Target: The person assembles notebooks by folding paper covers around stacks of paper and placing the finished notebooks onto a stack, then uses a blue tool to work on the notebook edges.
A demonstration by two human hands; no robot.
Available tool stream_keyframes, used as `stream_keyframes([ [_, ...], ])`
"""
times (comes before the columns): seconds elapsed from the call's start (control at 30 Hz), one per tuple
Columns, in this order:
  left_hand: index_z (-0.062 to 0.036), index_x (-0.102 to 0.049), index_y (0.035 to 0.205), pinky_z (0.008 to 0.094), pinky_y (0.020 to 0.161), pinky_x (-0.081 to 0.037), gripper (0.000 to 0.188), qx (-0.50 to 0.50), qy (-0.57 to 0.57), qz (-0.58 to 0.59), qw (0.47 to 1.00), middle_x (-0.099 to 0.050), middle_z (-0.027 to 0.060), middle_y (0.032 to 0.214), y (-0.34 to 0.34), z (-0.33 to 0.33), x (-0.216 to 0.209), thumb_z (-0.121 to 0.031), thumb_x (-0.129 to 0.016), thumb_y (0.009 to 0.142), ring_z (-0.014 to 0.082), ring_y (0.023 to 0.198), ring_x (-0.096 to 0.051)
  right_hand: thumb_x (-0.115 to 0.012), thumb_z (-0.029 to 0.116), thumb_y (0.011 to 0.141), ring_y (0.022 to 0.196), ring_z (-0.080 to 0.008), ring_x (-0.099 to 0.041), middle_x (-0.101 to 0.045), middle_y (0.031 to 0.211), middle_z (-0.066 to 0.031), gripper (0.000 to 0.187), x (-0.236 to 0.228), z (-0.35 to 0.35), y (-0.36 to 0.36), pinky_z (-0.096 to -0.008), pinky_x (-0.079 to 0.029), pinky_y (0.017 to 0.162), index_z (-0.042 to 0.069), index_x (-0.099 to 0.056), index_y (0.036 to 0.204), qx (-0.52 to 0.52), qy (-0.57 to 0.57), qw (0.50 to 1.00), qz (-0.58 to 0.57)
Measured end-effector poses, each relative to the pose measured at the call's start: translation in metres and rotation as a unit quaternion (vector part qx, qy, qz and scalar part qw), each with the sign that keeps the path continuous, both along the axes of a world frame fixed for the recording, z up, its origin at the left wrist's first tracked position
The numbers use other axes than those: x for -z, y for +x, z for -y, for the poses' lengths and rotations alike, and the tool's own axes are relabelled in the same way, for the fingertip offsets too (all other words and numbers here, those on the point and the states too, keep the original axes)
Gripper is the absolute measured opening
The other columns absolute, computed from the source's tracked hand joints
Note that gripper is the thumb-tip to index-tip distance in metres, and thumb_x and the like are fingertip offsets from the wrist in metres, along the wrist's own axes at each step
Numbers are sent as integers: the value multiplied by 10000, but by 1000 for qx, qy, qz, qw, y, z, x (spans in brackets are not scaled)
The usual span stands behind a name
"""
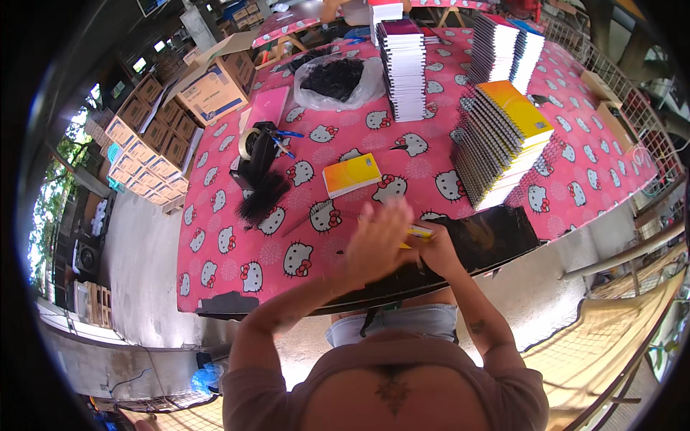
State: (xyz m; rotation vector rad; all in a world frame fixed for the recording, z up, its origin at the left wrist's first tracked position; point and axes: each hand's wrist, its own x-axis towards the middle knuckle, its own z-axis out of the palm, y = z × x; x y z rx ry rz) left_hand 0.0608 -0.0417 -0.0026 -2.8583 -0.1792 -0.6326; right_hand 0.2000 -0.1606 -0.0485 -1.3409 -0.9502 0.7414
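At the table's near edge my right hand (pixel 440 251) grips a small yellow notebook (pixel 420 232), which is mostly hidden between my hands. My left hand (pixel 377 248) is flat with its fingers stretched out, against or just beside the notebook; its fingertips are blurred. A thin dark spiral binding coil (pixel 307 218) runs leftward over the tablecloth from near my left hand; whether it enters the notebook is hidden. Beyond my hands lies a yellow-orange notebook (pixel 351 175). A tall leaning stack of yellow spiral notebooks (pixel 503 136) stands to the right.
Loose black coils (pixel 264 201) lie by a tape dispenser (pixel 253 154) and blue-handled scissors (pixel 286 142). A plastic bag (pixel 338 80) holds black coils. More notebook stacks (pixel 404 75) stand farther back. Cardboard boxes (pixel 215 90) rise at left. The pink tablecloth (pixel 237 244) has a black strip along its near edge.
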Motion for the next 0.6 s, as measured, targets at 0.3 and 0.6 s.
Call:
stream_keyframes([
  [0.3,30,-404,1461,559,1173,-178,766,53,-60,-26,996,-375,211,1544,7,10,16,-555,-462,970,345,1465,-315,-669,27,886,785,-88,-643,-731,857,-107,205,43,-4,8,-299,-534,707,3,-689,1089,4,0,999,33],
  [0.6,-87,-614,1276,623,1183,-107,397,70,-146,69,984,-659,78,1198,13,-6,12,-322,-618,956,243,1203,-587,-761,87,842,803,-165,-692,-728,894,-140,315,27,-1,13,-352,-532,728,0,-669,1130,0,-47,990,132],
])
